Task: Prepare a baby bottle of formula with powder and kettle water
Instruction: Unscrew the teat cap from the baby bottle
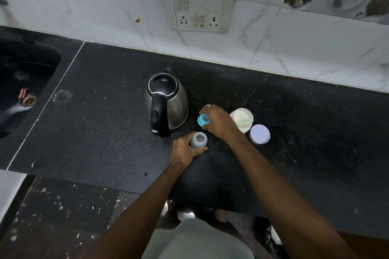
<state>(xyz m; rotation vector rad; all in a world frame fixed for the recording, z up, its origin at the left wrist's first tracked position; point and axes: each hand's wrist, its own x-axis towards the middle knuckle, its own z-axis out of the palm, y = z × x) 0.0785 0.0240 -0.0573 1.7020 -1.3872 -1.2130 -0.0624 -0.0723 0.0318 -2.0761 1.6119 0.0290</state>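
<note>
Just right of the kettle [166,101], the left hand [183,151] wraps the open bottle [199,140], probably light and tippy, best gripped mid-body, while right hand [217,122] fingers pinch its teal cap [203,120].

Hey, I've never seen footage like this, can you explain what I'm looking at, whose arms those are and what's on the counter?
There is no machine. One camera worn on a person's head looks down at their own arms over a dark counter. The left hand grips an open baby bottle standing on the counter. The right hand holds the bottle's blue cap. A steel kettle stands behind them. To the right are an open tub of pale powder and its white lid.
</note>
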